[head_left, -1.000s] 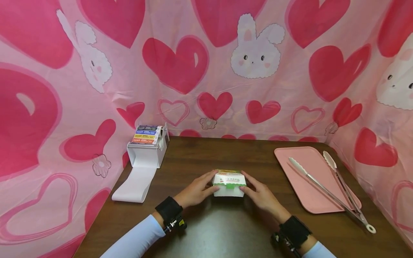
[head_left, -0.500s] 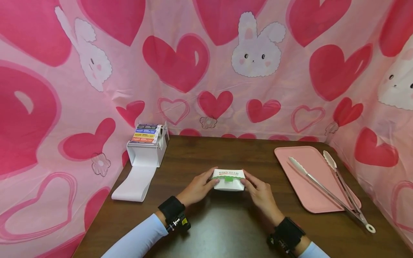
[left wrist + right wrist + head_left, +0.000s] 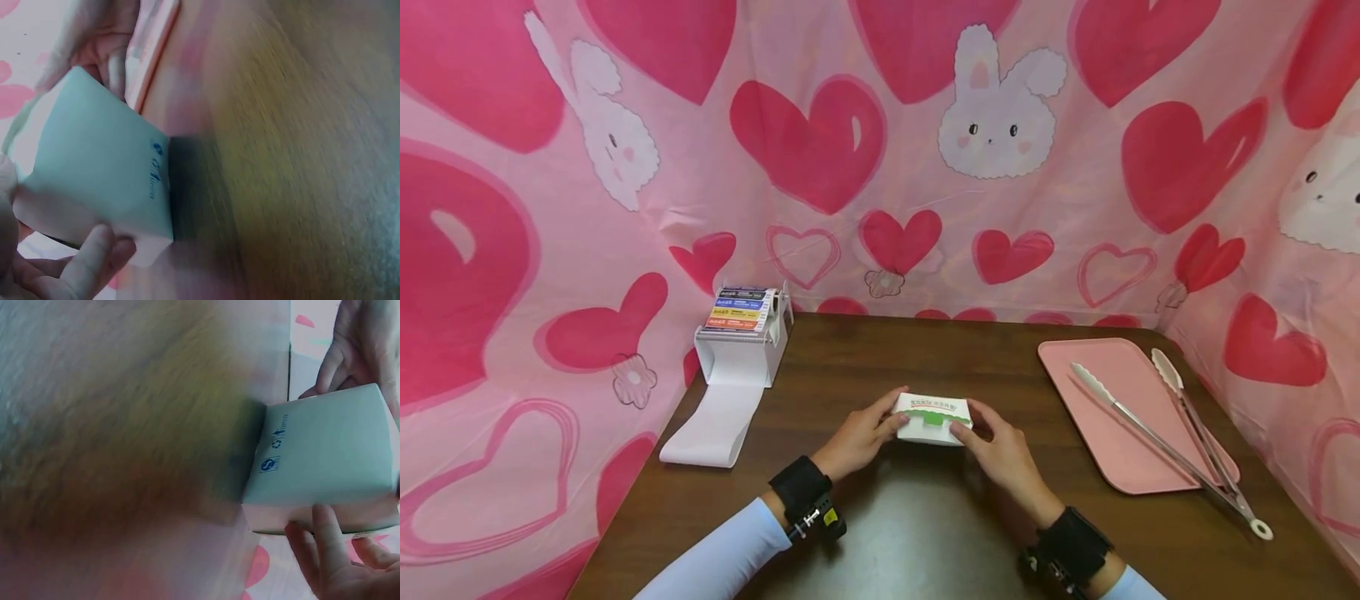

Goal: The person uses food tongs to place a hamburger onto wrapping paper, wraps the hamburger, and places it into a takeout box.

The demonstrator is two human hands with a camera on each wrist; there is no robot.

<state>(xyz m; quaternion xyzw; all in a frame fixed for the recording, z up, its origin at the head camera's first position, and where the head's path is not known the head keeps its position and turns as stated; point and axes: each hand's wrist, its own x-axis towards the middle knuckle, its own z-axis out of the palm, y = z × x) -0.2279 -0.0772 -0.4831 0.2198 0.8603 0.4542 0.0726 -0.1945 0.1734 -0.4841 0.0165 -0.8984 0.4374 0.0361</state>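
Observation:
A small white paper burger box with a scalloped green edge and a green front tab is held between both hands. My left hand grips its left side, thumb at the front corner. The right side is gripped by my right hand, its thumb pressed on the front near the tab. In the left wrist view, fingers lie against a side wall of the box, and small blue print shows along its lower edge. The right wrist view shows fingers on the opposite wall. The contents of the closed box are hidden.
At the back left stands a label dispenser with a white paper strip hanging onto the dark wooden table. To the right lies a pink tray with metal tongs across it. A pink heart-patterned cloth surrounds the table.
The box has tipped so its colourful printed top has gone from view and more of its lid front shows. It has turned slightly, and the right thumb has moved inward.

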